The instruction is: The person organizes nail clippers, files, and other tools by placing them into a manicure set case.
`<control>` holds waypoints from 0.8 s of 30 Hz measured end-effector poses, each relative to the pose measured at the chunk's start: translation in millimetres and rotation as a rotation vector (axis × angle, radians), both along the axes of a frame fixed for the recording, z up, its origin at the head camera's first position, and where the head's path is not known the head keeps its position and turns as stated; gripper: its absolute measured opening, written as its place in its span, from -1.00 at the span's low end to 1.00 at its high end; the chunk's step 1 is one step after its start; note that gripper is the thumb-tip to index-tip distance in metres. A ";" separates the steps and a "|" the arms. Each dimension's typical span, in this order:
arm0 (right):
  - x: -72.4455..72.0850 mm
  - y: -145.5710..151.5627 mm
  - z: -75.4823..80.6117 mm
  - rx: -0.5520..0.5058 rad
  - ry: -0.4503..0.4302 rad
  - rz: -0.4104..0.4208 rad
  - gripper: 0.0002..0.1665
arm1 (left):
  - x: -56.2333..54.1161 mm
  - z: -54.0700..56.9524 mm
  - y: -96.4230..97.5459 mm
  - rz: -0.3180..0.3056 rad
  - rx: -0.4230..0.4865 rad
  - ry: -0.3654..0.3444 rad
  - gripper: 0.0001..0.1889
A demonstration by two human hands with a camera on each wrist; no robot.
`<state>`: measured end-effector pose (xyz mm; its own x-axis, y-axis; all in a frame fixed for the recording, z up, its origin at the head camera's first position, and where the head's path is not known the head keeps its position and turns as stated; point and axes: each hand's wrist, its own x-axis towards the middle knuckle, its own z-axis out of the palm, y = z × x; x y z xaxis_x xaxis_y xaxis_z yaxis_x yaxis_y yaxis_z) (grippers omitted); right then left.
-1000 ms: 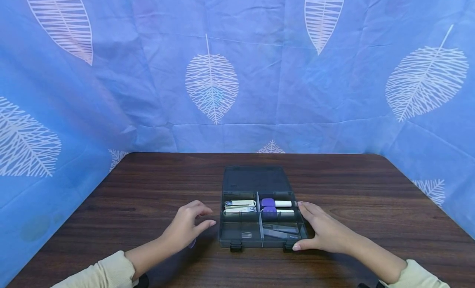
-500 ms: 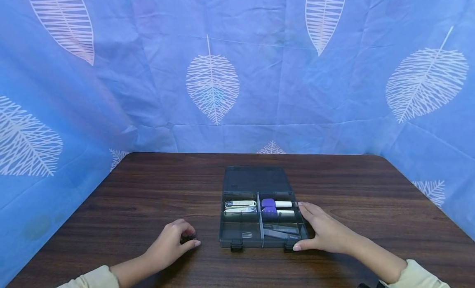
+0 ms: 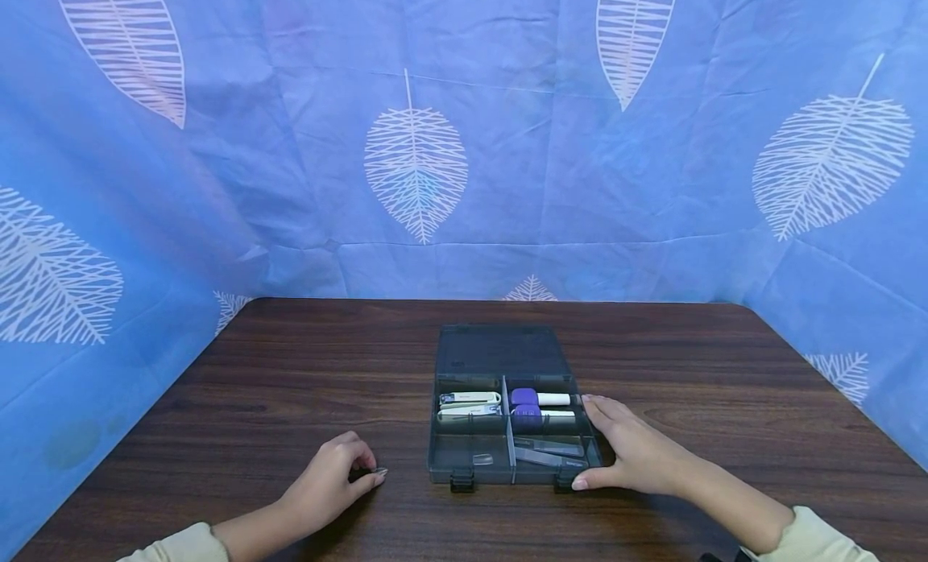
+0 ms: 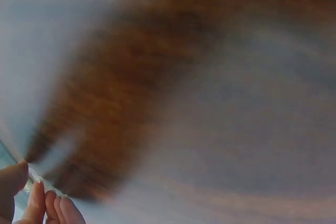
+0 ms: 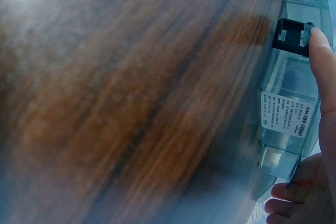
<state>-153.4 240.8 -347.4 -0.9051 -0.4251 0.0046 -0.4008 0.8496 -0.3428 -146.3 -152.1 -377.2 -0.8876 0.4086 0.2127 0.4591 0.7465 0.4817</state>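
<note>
My left hand (image 3: 326, 477) pinches a small clear nail tip (image 3: 380, 470) between thumb and forefinger, low over the table to the left of a dark see-through compartment box (image 3: 471, 473). The box lies with its lid (image 3: 500, 349) folded back. My right hand (image 3: 634, 453) holds the box's right front corner, its thumb by a black latch (image 5: 294, 36) and its fingers along the side. Inside the box are two nail clippers (image 3: 470, 398), two purple nail polish bottles (image 3: 525, 396) with white caps, flat grey strips (image 3: 544, 456), and another clear nail tip (image 3: 482, 459) at front left.
Everything rests on a dark wood-grain table (image 3: 312, 361). A blue curtain (image 3: 507, 167) with white leaf prints hangs behind it and along both sides. A printed white label (image 5: 287, 114) shows on the box in the right wrist view.
My left hand has moved left and nearer me, down to the table, and its fingers have closed on the nail tip. The right hand and box have stayed put.
</note>
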 end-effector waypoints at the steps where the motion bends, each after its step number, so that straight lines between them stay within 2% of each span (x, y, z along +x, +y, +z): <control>1: -0.3 0.1 -0.1 0.002 -0.001 -0.002 0.32 | 0.0 0.0 0.0 -0.002 0.002 -0.004 -0.87; 6: -1.8 0.4 -1.2 0.008 -0.008 -0.008 0.34 | -0.8 0.3 1.4 -0.005 0.019 -0.030 -0.88; 9: -2.1 0.5 -1.0 0.005 -0.011 -0.009 0.35 | -1.8 1.6 3.1 -0.009 0.017 -0.021 -0.89; 18: -0.2 0.1 0.4 0.000 -0.009 -0.004 0.33 | -4.5 9.0 9.6 -0.035 0.038 0.063 -0.91; 24: -0.8 0.2 0.0 0.013 -0.002 -0.007 0.33 | -5.8 14.1 17.6 -0.031 0.058 0.098 -0.91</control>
<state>-154.2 241.0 -347.4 -0.9080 -0.4189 -0.0024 -0.3943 0.8566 -0.3327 -152.1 -134.4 -363.0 -0.8487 0.4197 0.3218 0.5283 0.7034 0.4756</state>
